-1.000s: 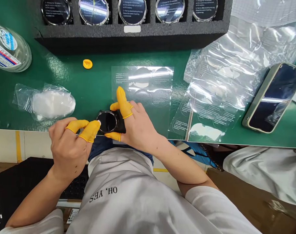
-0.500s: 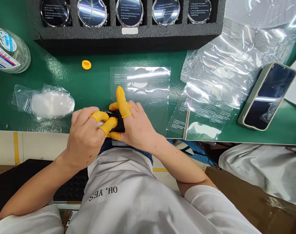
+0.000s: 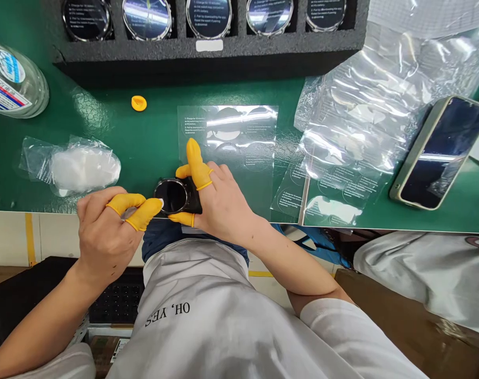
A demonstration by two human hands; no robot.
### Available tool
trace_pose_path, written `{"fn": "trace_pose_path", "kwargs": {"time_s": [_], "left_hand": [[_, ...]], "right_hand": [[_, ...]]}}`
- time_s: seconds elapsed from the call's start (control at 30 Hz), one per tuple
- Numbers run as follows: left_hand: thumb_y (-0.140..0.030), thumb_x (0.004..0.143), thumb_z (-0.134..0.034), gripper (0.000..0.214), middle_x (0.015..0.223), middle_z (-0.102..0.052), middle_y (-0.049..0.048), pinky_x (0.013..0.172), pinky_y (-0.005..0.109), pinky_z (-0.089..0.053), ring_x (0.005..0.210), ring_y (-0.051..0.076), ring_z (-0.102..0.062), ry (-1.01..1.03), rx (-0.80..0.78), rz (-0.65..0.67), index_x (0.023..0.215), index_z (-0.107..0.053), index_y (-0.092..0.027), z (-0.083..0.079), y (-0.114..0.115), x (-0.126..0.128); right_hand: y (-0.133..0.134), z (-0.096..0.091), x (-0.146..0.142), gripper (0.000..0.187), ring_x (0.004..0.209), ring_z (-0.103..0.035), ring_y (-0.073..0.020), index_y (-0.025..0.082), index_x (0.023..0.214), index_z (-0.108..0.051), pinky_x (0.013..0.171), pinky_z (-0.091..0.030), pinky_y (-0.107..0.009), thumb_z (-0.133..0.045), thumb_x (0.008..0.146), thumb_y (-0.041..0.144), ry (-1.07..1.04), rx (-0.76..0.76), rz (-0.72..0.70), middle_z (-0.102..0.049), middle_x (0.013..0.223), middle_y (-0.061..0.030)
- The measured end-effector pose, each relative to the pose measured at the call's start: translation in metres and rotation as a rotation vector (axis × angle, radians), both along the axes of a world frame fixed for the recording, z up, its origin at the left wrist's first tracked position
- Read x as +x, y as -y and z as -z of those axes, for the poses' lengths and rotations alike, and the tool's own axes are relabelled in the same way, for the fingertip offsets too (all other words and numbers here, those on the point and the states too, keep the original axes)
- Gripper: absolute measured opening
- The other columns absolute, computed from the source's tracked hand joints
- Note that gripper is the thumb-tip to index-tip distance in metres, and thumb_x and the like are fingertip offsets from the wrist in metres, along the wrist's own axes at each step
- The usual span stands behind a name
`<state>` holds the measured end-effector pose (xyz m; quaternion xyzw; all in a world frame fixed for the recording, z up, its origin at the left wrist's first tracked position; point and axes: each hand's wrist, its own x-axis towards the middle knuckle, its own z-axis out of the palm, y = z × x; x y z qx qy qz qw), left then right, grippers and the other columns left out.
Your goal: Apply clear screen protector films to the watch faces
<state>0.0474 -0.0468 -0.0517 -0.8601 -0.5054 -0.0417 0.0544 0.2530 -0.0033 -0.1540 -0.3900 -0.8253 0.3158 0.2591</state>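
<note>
A round black-faced smartwatch [image 3: 173, 197] with a dark rim lies face up at the table's front edge. My right hand [image 3: 219, 202] grips it from the right, thumb on the near side and a finger on the far side, with the index finger raised. Yellow finger cots cover the thumb and two fingers. My left hand [image 3: 115, 226], also in yellow finger cots, is pinched closed at the watch's left rim. A small white piece [image 3: 162, 203] peeps out at its fingertips; its kind is hidden. Beyond the watch lies a clear sheet of printed screen films [image 3: 239, 158].
A black foam tray [image 3: 259, 50] with several watches [image 3: 210, 18] stands at the back. To the left are a clear bottle [image 3: 22, 84], a clear bag with white contents [image 3: 85, 168] and a loose yellow finger cot [image 3: 139, 103]. Plastic film sheets [image 3: 342, 131] and a phone [image 3: 440, 152] lie right.
My left hand has drawn left and toward me, off the watch's face, which now shows. My right hand keeps its hold on the watch. The view has shifted slightly.
</note>
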Motion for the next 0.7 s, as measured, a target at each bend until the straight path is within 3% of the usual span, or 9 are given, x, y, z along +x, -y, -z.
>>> {"fn": "trace_pose_path", "kwargs": {"time_s": [0.13, 0.33, 0.47, 0.53, 0.6, 0.7], "left_hand": [[-0.014, 0.092, -0.064, 0.024, 0.096, -0.071, 0.0011, 0.083, 0.045, -0.044, 0.105, 0.025, -0.064, -0.019, 0.011, 0.006, 0.102, -0.07, -0.034, 0.002, -0.016, -0.001], [-0.028, 0.092, -0.065, 0.021, 0.085, -0.068, 0.0035, 0.088, 0.052, -0.04, 0.108, 0.029, -0.061, -0.009, 0.001, -0.02, 0.072, -0.065, -0.023, -0.001, -0.061, -0.011], [-0.041, 0.094, -0.062, 0.022, 0.112, -0.072, 0.0087, 0.093, 0.057, -0.041, 0.112, 0.033, -0.059, -0.024, 0.042, -0.163, 0.092, -0.072, -0.022, -0.003, -0.093, -0.009], [-0.04, 0.098, -0.055, 0.026, 0.119, -0.071, 0.009, 0.093, 0.052, -0.046, 0.109, 0.03, -0.059, -0.007, 0.004, -0.14, 0.106, -0.074, -0.022, 0.005, -0.107, 0.003], [-0.035, 0.099, -0.051, 0.029, 0.118, -0.07, 0.0096, 0.091, 0.045, -0.049, 0.107, 0.027, -0.06, 0.016, -0.057, -0.072, 0.114, -0.072, -0.022, 0.018, -0.12, 0.018], [-0.032, 0.097, -0.05, 0.029, 0.108, -0.068, 0.0112, 0.089, 0.041, -0.049, 0.103, 0.027, -0.06, 0.047, -0.113, -0.052, 0.112, -0.072, -0.02, 0.039, -0.139, 0.036]], "right_hand": [[0.0, 0.002, 0.0, 0.069, 0.104, -0.055, -0.0288, 0.012, 0.144, -0.045, 0.085, -0.047, -0.046, -0.044, 0.1, 0.065, -0.018, 0.018, 0.003, -0.065, 0.114, -0.0145], [0.0, 0.003, -0.001, 0.071, 0.103, -0.054, -0.029, 0.015, 0.149, -0.044, 0.086, -0.047, -0.046, -0.057, 0.096, 0.06, -0.042, 0.019, 0.005, -0.065, 0.119, -0.0149], [0.001, -0.001, 0.001, 0.088, 0.107, -0.055, -0.0291, 0.008, 0.151, -0.039, 0.09, -0.05, -0.047, -0.056, 0.092, 0.071, -0.136, 0.072, 0.023, -0.064, 0.126, -0.0185], [0.0, -0.003, 0.005, 0.087, 0.113, -0.055, -0.0284, 0.007, 0.155, -0.031, 0.097, -0.051, -0.048, -0.052, 0.096, 0.068, -0.199, 0.104, 0.078, -0.063, 0.131, -0.0188], [-0.003, -0.004, 0.011, 0.076, 0.122, -0.054, -0.0279, 0.009, 0.158, -0.027, 0.104, -0.05, -0.05, -0.045, 0.103, 0.057, -0.216, 0.122, 0.165, -0.061, 0.135, -0.018], [-0.011, 0.002, 0.019, 0.058, 0.14, -0.046, -0.0294, 0.01, 0.155, -0.036, 0.116, -0.043, -0.056, -0.037, 0.107, 0.042, -0.167, 0.116, 0.277, -0.056, 0.143, -0.0193]]}}
